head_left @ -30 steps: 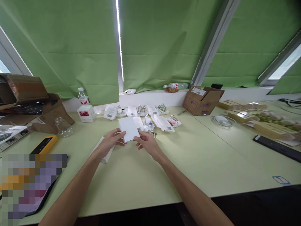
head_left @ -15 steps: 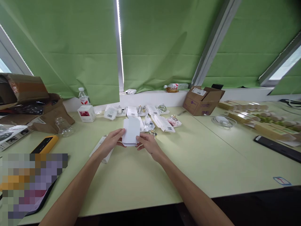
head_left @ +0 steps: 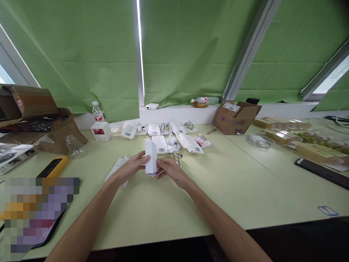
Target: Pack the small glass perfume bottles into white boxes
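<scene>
Both hands (head_left: pixel 152 168) w/ folded white carton (head_left: pixel 151 161)

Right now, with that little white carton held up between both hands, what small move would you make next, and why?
Probably press its sides square: the white carton stands upright but looks only partly opened, pinched between the left hand and right hand above the table.

barcode labels on the flat white packets (head_left: pixel 160 144) show, but no text is legible.
</scene>
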A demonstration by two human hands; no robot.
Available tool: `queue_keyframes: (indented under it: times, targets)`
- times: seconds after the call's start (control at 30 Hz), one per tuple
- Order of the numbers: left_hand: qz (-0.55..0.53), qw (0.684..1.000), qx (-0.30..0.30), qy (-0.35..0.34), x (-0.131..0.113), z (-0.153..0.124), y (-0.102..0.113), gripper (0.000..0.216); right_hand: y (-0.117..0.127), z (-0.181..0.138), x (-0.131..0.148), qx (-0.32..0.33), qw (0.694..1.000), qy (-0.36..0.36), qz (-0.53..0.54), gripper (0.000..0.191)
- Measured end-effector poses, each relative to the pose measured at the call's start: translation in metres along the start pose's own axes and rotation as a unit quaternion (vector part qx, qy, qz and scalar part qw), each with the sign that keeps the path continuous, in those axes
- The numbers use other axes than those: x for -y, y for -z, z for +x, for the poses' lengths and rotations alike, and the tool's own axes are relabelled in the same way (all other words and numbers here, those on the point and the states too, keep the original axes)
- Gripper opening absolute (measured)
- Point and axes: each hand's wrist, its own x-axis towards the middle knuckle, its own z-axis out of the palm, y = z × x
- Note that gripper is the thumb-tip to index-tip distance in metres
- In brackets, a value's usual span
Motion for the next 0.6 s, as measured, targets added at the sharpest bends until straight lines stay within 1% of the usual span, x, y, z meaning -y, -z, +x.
queue_keyframes:
  times: [0.23, 0.37, 0.6]
  targets:
    - [0.008, 1.0, -0.011, -0.01, 0.0024, 0.0014, 0.0004, 0.053, 0.0014, 0.0011, -0.0043, 0.009, 1.0, -0.008, -0.01, 0.044]
    - [0.023, 1.0, -0.019, -0.008, 0.0033, 0.0028, 0.0012, 0.057, 0.0007, 0.0016, -0.0069, 0.001, 1.0, -0.019, -0.023, 0.043]
    - [0.051, 0.997, -0.063, -0.006, 0.0049, 0.0063, 0.0019, 0.062, -0.0004, 0.0013, -0.0059, -0.026, 0.998, -0.019, -0.054, 0.043]
